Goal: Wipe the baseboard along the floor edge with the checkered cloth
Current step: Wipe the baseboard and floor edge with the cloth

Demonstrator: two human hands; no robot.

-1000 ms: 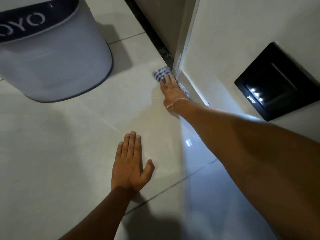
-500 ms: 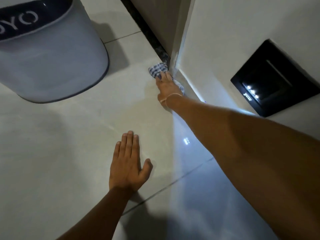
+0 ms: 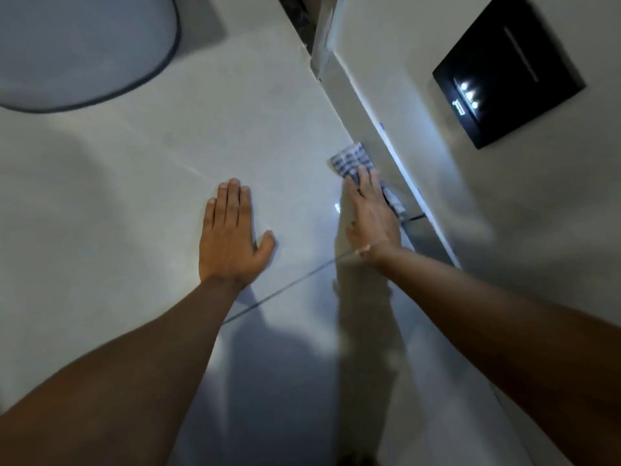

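Note:
The blue-and-white checkered cloth [image 3: 353, 159] lies on the tiled floor against the pale baseboard [image 3: 349, 92], which runs diagonally along the foot of the wall. My right hand [image 3: 371, 215] presses flat on the cloth's near part, fingers pointing up the baseboard; the cloth's far end sticks out past the fingertips. A thin band circles that wrist. My left hand [image 3: 232, 237] rests palm down on the floor, fingers together, holding nothing.
A large white bin [image 3: 84, 52] with a dark rim stands at the upper left. A black wall panel [image 3: 507, 68] with small lit dots is on the wall at right. A dark gap [image 3: 297, 15] lies beyond the wall corner. Grout lines cross the glossy floor [image 3: 134, 183].
My right hand has slid the cloth back along the baseboard from the wall corner toward me. The view has shifted; my left hand stays planted on the floor.

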